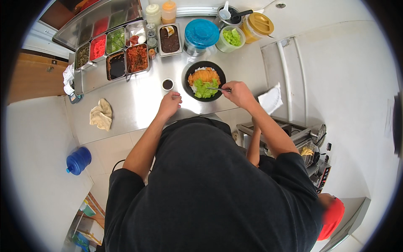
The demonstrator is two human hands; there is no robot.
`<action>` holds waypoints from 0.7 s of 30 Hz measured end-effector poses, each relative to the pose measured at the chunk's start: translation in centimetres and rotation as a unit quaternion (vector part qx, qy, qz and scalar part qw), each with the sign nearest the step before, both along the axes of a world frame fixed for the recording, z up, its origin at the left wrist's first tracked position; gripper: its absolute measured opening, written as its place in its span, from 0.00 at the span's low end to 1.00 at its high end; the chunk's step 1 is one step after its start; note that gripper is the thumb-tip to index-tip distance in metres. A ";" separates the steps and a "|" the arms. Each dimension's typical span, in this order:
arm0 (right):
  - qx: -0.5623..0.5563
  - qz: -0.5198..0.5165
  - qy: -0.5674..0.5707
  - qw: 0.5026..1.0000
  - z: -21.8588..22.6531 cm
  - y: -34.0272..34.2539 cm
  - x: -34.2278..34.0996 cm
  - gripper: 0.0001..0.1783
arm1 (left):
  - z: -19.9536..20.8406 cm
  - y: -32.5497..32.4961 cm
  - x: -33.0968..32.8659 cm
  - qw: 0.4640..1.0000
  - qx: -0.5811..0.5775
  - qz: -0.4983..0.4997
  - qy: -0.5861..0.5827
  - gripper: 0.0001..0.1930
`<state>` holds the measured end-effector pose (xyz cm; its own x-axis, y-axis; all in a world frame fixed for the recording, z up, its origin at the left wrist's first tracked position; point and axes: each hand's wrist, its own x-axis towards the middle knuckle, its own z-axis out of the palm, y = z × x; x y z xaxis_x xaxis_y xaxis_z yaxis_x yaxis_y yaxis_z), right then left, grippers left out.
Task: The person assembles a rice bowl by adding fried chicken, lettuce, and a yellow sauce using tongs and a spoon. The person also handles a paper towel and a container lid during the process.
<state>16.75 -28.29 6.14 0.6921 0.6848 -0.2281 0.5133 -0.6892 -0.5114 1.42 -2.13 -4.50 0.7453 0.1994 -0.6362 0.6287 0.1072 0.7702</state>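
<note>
My right hand (240, 94) grips slim metal tongs (218, 89), their tips at the lettuce (203, 90) in a black bowl (186, 82). Behind the lettuce, in the same bowl, lies a golden fried cutlet (203, 76), with some white rice showing around it. At the counter's near edge rests my left hand (169, 105), its fingers loosely curled and nothing visible in them. Just beyond it stands a small white cup (168, 85) of dark sauce, not touched by the hand.
Metal topping pans (137, 58) line the back left, beside squeeze bottles (168, 11). A blue-lidded container (201, 33) and a lettuce tub (231, 40) stand behind the bowl. A cloth (100, 114) lies left. Close on my right, a red-capped person (333, 218) reaches toward the stove (289, 128).
</note>
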 end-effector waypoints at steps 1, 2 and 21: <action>0.020 -0.036 0.024 0.999 0.8 -0.4 0.3 0.11 | -0.2 0.0 -0.2 1.000 -0.007 0.006 0.004 0.14; 0.010 -0.064 0.064 0.996 1.6 -0.8 0.8 0.12 | -0.4 0.1 -0.4 1.000 -0.002 0.004 0.004 0.14; -0.069 -0.179 -0.133 0.972 1.9 1.0 19.1 0.18 | -0.6 -0.2 -2.5 0.999 0.006 0.032 0.043 0.15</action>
